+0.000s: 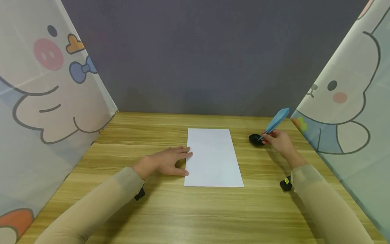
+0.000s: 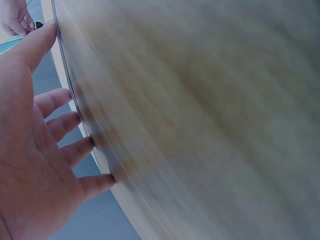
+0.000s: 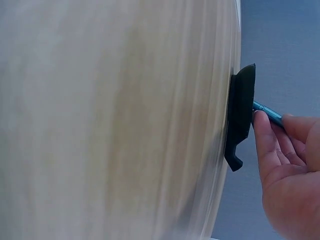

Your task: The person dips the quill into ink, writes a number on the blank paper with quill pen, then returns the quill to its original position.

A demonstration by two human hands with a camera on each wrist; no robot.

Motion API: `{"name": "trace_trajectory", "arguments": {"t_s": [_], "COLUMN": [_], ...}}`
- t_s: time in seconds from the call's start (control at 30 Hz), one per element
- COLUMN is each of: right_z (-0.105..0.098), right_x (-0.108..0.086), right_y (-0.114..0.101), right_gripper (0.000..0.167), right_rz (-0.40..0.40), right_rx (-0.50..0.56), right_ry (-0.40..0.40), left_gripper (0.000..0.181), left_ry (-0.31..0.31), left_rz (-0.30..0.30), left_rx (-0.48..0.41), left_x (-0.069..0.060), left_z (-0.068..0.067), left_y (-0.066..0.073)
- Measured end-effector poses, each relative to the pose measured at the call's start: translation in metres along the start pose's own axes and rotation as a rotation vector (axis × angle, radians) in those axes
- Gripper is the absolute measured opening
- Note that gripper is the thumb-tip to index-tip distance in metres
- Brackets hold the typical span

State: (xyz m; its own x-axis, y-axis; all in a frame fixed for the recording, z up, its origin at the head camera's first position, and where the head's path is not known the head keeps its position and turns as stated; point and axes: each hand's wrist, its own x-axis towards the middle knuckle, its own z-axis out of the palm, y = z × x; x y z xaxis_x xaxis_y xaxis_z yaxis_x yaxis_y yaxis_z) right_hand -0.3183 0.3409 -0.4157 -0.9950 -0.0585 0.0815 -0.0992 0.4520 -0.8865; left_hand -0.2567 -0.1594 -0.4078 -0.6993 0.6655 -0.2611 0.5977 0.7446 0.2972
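Note:
A white sheet of paper (image 1: 213, 159) lies on the wooden table. My left hand (image 1: 169, 160) rests at its left edge with fingers spread and fairly straight, some fingertips on the paper; the left wrist view shows these fingers (image 2: 64, 125) touching down along the surface. On the right, my right hand (image 1: 278, 140) pinches a blue feather pen (image 1: 278, 119) low on its shaft, the plume slanting up and right. The pen's lower end meets a small black pen holder (image 1: 255, 140). In the right wrist view the teal shaft (image 3: 270, 115) runs into the holder (image 3: 242, 107); its tip is hidden.
The wood-grain table (image 1: 195, 213) ends at a dark grey panel (image 1: 207, 57) behind. Cartoon-printed sheets hang at the left (image 1: 61, 112) and right (image 1: 347, 112). A small black device shows below each wrist, at the left (image 1: 139, 194) and the right (image 1: 285, 184).

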Motion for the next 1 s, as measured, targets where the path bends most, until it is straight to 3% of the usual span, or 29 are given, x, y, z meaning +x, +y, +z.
{"name": "trace_trajectory", "arguments": {"t_s": [0.27,0.57,1.0], "right_z": [0.001,0.013,0.042], "right_x": [-0.002,-0.007,0.002], "right_y": [-0.002,-0.021,-0.055], "right_gripper": [0.043,0.045,0.045], "right_rz": [-0.013,-0.069,-0.098], "right_rx": [-0.003,0.164,0.112], "right_ry": [0.007,0.04,-0.002], "left_gripper": [0.091,0.091,0.091], "left_ry": [0.0,0.001,-0.002], "left_rz": [0.002,0.004,-0.003], "left_rx": [-0.006,-0.001,0.018], "left_x": [0.001,0.0,-0.001], "left_z": [0.001,0.001,0.0], "left_y": [-0.001,-0.002,0.001]}}
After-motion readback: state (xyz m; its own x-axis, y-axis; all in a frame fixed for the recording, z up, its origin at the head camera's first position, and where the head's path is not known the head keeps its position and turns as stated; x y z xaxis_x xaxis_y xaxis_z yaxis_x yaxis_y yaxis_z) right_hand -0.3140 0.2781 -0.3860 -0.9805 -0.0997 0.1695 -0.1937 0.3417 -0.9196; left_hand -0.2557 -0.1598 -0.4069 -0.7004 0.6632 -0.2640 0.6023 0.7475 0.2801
